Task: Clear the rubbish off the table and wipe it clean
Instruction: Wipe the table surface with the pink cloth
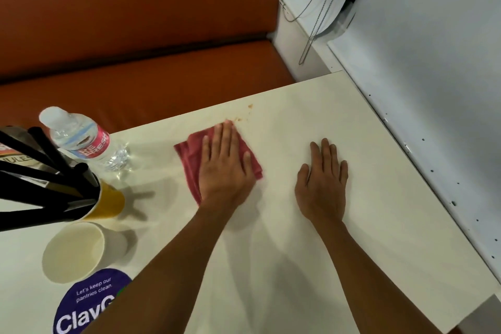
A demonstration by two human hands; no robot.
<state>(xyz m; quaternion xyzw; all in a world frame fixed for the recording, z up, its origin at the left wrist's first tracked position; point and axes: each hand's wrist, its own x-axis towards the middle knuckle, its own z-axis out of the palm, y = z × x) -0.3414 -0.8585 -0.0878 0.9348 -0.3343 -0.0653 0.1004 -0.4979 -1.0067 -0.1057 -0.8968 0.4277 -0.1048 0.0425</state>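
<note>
My left hand (225,165) lies flat with straight fingers on a folded red cloth (189,156), pressing it onto the cream table (298,266). Small orange-brown stains (245,114) mark the tabletop just beyond the cloth, near the far edge. My right hand (324,182) rests flat on the bare table to the right of the cloth, fingers straight and spread, holding nothing.
At the left stand a clear water bottle (81,138) with a pink label, a yellow cup (108,202) holding black sticks, and an empty white paper cup (76,251). A purple round sticker (89,304) is on the table. An orange bench (135,76) lies beyond; a wall at right.
</note>
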